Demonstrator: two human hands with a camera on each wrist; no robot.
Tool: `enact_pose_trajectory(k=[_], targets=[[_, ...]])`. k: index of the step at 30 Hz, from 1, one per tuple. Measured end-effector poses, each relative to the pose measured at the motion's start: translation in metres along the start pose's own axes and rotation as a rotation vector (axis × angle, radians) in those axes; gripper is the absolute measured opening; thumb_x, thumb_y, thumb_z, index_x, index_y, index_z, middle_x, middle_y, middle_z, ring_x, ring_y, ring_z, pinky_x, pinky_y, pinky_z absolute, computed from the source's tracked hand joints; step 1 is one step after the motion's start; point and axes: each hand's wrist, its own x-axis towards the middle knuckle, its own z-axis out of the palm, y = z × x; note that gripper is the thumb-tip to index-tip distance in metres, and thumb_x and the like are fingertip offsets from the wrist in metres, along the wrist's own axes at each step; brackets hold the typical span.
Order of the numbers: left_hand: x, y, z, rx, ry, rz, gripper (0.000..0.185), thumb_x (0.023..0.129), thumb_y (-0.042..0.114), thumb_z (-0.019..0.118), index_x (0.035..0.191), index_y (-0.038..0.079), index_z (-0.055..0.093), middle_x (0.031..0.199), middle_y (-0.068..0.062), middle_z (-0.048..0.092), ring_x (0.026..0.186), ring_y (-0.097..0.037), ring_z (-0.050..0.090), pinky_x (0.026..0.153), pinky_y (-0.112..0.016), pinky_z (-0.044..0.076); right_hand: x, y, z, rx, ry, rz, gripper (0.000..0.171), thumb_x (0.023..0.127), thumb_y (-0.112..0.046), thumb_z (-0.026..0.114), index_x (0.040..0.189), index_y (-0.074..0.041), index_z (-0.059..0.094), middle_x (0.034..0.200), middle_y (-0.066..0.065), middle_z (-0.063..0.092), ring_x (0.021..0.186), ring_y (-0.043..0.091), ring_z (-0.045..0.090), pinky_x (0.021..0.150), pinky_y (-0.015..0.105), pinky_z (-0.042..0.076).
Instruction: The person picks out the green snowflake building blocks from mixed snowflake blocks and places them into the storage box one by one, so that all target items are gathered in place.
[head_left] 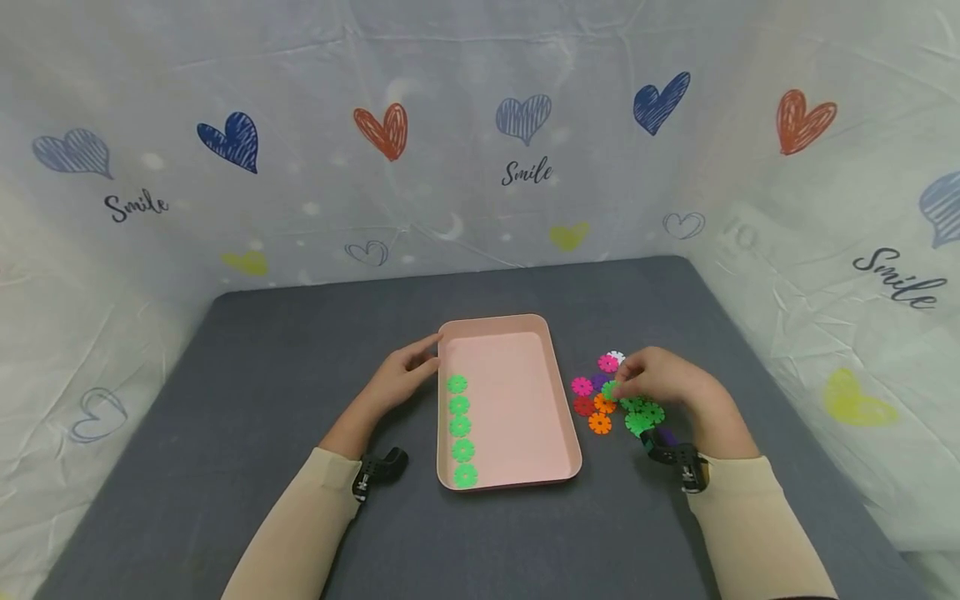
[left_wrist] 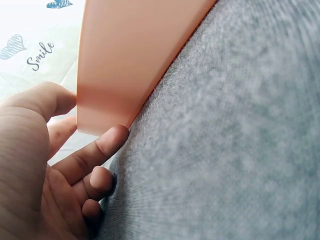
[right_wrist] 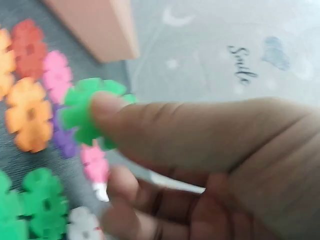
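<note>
My right hand [head_left: 660, 377] pinches a green flower-shaped plastic disc [right_wrist: 82, 107] between thumb and fingers, held above the loose pile. My left hand [head_left: 399, 377] is at the left side of a pink rectangular tray [head_left: 517, 400], its fingertips touching the outer wall near the far left corner. In the left wrist view, fingers [left_wrist: 112, 140] lie low against the tray wall, at the cloth. Inside the tray, a column of several green discs [head_left: 460, 427] runs along its left side, from the near corner up to about the middle.
Right of the tray lie loose flower discs: orange [head_left: 600, 423], red [head_left: 583, 406], pink [head_left: 581, 386], purple, white and several green ones [head_left: 637, 417] partly under my right hand. A dark grey cloth [head_left: 300, 367] covers the table. Printed white curtains [head_left: 450, 192] stand behind and beside it.
</note>
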Motion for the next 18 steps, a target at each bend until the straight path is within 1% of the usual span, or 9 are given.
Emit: enact_pose_trajectory(k=[2,5,7,9,11,13,14,15,18], targets=[[0.000,0.000,0.000,-0.001,0.000,0.003,0.056,0.105,0.027,0.063,0.157,0.015,0.045,0.114,-0.011,0.070,0.090,-0.023,0.063,0.077,-0.042,0.047,-0.002,-0.004,-0.005,0.069,0.026,-0.036,0.017,0.096,-0.015,0.073,0.094,0.001,0.067,0.074,0.007,0.059,0.065,0.022,0.055,0.062,0.038,0.048],[0.001,0.000,0.000,-0.005,-0.001,-0.005,0.056,0.105,0.028,0.063,0.157,0.016,0.045,0.115,-0.011,0.070,0.094,-0.023,0.064,0.080,-0.043,0.047,-0.004,-0.013,-0.007,0.169,0.053,-0.100,0.023,0.098,-0.013,0.070,0.114,0.004,0.066,0.087,0.017,0.067,0.078,0.036,0.067,0.073,0.046,0.056],[0.002,0.000,0.000,-0.014,-0.003,-0.013,0.056,0.105,0.029,0.063,0.157,0.018,0.045,0.116,-0.011,0.070,0.096,-0.025,0.064,0.081,-0.044,0.047,-0.004,-0.021,-0.005,0.218,0.068,-0.138,0.032,0.100,-0.012,0.069,0.127,0.004,0.065,0.097,0.021,0.070,0.088,0.041,0.070,0.080,0.049,0.057],[0.002,-0.001,0.000,-0.019,-0.005,-0.020,0.056,0.105,0.029,0.062,0.158,0.019,0.045,0.117,-0.011,0.070,0.099,-0.026,0.065,0.082,-0.045,0.047,-0.004,-0.031,0.000,0.259,0.076,-0.162,0.038,0.100,-0.012,0.069,0.134,0.004,0.063,0.100,0.022,0.071,0.093,0.044,0.069,0.083,0.051,0.057],[0.002,-0.001,0.001,-0.024,-0.006,-0.021,0.056,0.105,0.029,0.063,0.158,0.019,0.045,0.118,-0.012,0.070,0.100,-0.026,0.065,0.083,-0.045,0.047,-0.003,-0.040,0.007,0.297,0.073,-0.178,0.041,0.099,-0.011,0.070,0.137,0.003,0.062,0.100,0.022,0.071,0.097,0.045,0.069,0.086,0.052,0.056],[0.002,-0.001,0.001,-0.032,-0.007,-0.019,0.056,0.105,0.029,0.063,0.158,0.019,0.045,0.119,-0.012,0.070,0.100,-0.026,0.065,0.082,-0.045,0.047,-0.002,-0.050,0.017,0.313,0.065,-0.195,0.041,0.098,-0.010,0.071,0.137,0.001,0.064,0.100,0.018,0.071,0.099,0.045,0.069,0.087,0.052,0.055],[0.002,-0.001,0.001,-0.034,-0.006,-0.019,0.056,0.105,0.029,0.063,0.158,0.019,0.045,0.119,-0.012,0.070,0.100,-0.026,0.065,0.082,-0.045,0.047,-0.001,-0.054,0.022,0.313,0.057,-0.205,0.041,0.097,-0.009,0.072,0.137,0.000,0.065,0.100,0.017,0.071,0.099,0.043,0.069,0.087,0.050,0.056],[0.002,-0.001,0.001,-0.034,-0.006,-0.017,0.056,0.105,0.029,0.063,0.158,0.019,0.045,0.119,-0.012,0.070,0.100,-0.026,0.065,0.082,-0.044,0.047,-0.001,-0.058,0.028,0.307,0.049,-0.215,0.041,0.096,-0.009,0.073,0.136,-0.002,0.066,0.101,0.015,0.072,0.098,0.043,0.069,0.086,0.048,0.056],[0.001,-0.001,0.000,-0.031,-0.006,-0.016,0.056,0.105,0.029,0.062,0.158,0.018,0.045,0.118,-0.011,0.070,0.098,-0.025,0.064,0.082,-0.044,0.047,0.000,-0.070,0.046,0.262,0.015,-0.256,0.037,0.093,-0.008,0.076,0.130,-0.004,0.070,0.099,0.008,0.073,0.092,0.038,0.070,0.077,0.039,0.055]])
